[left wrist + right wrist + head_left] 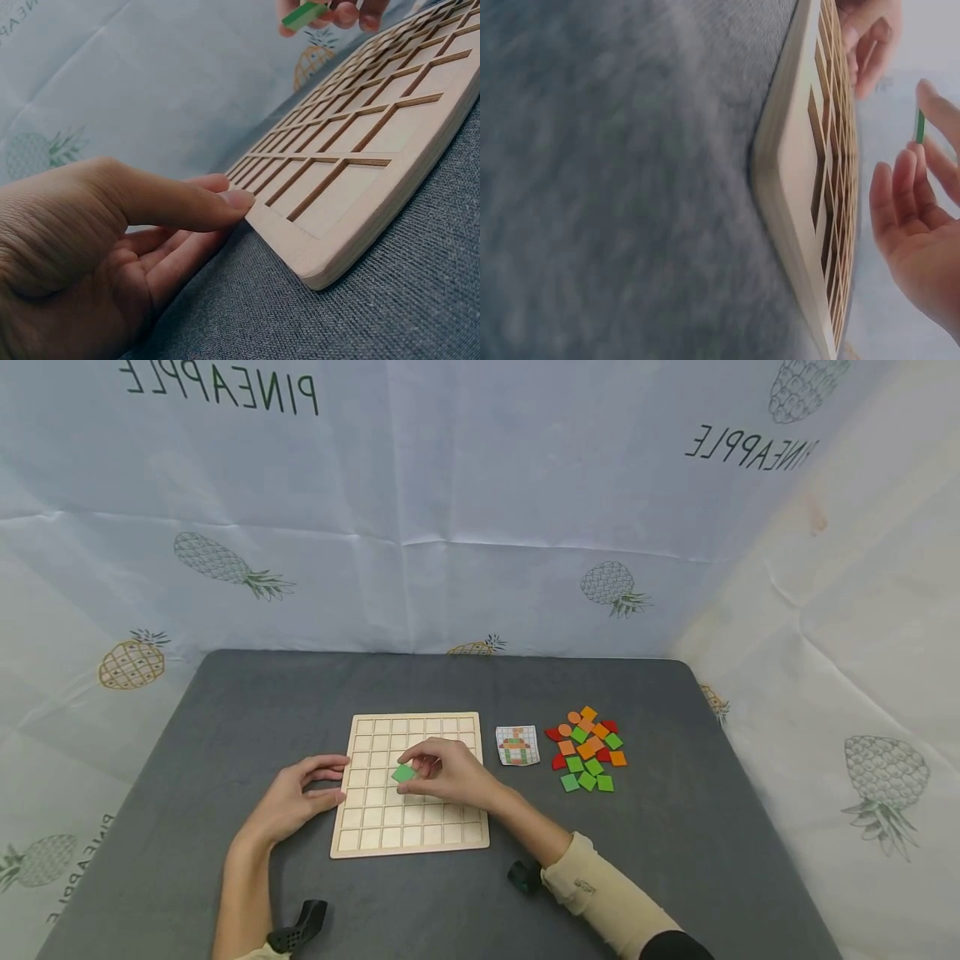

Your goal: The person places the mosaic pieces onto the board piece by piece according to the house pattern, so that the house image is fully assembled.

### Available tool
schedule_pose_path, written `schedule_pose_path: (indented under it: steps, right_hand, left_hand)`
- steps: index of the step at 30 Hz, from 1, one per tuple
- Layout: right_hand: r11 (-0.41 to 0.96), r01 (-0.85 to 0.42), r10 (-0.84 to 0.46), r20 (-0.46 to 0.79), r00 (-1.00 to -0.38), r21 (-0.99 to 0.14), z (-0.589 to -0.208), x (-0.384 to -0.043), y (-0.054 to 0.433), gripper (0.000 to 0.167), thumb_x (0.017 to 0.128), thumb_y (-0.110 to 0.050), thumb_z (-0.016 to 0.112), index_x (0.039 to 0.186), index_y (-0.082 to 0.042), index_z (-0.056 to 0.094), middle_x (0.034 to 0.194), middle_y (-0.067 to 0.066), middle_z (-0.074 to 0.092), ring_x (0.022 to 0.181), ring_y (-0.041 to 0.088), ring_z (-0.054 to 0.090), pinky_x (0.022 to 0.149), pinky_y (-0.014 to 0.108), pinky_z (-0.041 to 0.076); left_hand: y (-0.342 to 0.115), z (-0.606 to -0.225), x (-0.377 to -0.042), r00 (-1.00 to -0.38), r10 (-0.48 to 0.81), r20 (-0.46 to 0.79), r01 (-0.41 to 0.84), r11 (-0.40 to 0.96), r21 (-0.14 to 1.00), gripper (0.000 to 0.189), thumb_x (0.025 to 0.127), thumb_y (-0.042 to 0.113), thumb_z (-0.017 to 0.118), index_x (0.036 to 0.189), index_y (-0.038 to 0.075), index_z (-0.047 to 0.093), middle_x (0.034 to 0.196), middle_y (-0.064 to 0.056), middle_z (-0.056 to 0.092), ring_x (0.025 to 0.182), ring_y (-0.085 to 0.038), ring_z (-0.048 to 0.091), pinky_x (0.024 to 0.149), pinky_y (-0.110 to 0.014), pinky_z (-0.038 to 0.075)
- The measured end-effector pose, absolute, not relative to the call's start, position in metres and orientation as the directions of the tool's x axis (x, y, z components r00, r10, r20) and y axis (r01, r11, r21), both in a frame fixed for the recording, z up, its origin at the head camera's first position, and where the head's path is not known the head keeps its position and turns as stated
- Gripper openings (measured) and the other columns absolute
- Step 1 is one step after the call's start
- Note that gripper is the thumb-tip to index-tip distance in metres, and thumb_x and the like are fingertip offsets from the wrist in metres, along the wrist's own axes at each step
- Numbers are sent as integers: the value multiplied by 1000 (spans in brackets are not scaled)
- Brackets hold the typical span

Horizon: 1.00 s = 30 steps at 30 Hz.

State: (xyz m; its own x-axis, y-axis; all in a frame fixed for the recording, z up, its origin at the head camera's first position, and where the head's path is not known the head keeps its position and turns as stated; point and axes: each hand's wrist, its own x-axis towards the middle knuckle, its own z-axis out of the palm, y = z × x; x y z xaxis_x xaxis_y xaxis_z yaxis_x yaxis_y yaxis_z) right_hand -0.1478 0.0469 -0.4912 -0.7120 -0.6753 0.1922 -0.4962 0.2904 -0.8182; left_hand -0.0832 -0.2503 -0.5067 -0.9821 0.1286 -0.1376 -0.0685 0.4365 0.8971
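My right hand [453,774] pinches a green square tile [403,773] between thumb and fingers, over the middle of the wooden grid board [408,837]. In the right wrist view the tile [920,126] appears edge-on, raised above the board's [786,161] surface, with the other fingers loosely bent below it. At the board's left edge rests my left hand [288,797], its thumb and fingertips touching the rim. The left wrist view shows that thumb [236,201] right at the rim. The board's visible square cells hold no tiles; my right hand hides some of them.
A small pattern card [517,746] lies right of the board. Beyond it is a loose spread of orange, red and green tiles [588,750], some overlapping. All lie on a grey table [712,860], with a pineapple-print curtain [480,485] behind.
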Motion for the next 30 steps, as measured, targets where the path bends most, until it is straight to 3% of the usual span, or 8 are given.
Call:
schedule_pose_path:
  steps: [6, 14, 30]
  right_hand:
    - [324, -489, -724, 120, -679, -810, -491, -145, 33, 38, 91, -23, 90, 125, -12, 78, 98, 3, 72, 83, 3, 63, 79, 15, 56]
    - [370, -559, -801, 50, -597, -743, -489, -141, 16, 37, 95, -26, 87, 129, -15, 78, 106, -1, 74, 91, 9, 67, 81, 11, 51]
    - [476, -611, -786, 5, -618, -632, -495, -139, 2, 33, 98, -31, 83, 130, -22, 79, 106, -8, 70, 84, -1, 56, 75, 9, 45]
  left_hand:
    - [-251, -506, -84, -982, 135, -130, -58, 443, 895, 59, 95, -2, 78, 150, -5, 57, 144, -27, 63, 118, -17, 70, 91, -16, 61]
    - [-252, -505, -83, -981, 141, -135, -61, 439, 896, 59, 96, 0, 79, 150, -4, 57, 145, -26, 63, 117, -9, 69, 91, -14, 60]
    - [-253, -506, -82, -980, 162, -118, -40, 416, 908, 58, 97, 3, 79, 150, -4, 58, 145, -26, 63, 115, -2, 67, 92, -15, 61]
